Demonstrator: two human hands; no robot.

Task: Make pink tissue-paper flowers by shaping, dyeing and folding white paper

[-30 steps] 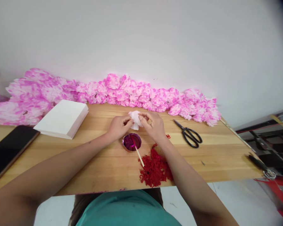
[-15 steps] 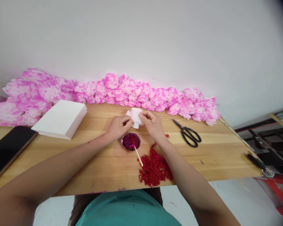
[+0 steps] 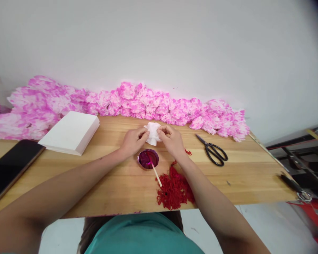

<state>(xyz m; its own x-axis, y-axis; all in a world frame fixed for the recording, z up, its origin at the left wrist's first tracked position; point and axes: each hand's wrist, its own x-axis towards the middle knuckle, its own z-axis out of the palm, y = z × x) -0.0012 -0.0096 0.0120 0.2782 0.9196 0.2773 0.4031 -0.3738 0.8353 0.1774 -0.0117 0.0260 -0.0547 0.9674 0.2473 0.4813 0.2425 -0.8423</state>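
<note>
A white paper flower (image 3: 153, 133) with ruffled layers is held up between my two hands over the table. My left hand (image 3: 134, 141) pinches its left edge between thumb and fingers. On its other side my right hand (image 3: 172, 139) pinches the right edge the same way. Just below my left hand sits a small bowl of dark purple-pink dye (image 3: 145, 160), a wooden stick (image 3: 157, 176) leaning out of it. A heap of short red yarn pieces (image 3: 175, 192) lies beside the stick, partly covered by my right forearm.
Pink-and-white paper flowers (image 3: 132, 100) are piled along the wall. To the left lie a stack of white paper (image 3: 71, 132) and a black phone (image 3: 13, 167). Black-handled scissors (image 3: 213, 151) rest on the right of the wooden table (image 3: 106, 190).
The view has shifted slightly. Both hands stay on the white paper flower, whose outline has altered a little between the fingers.
</note>
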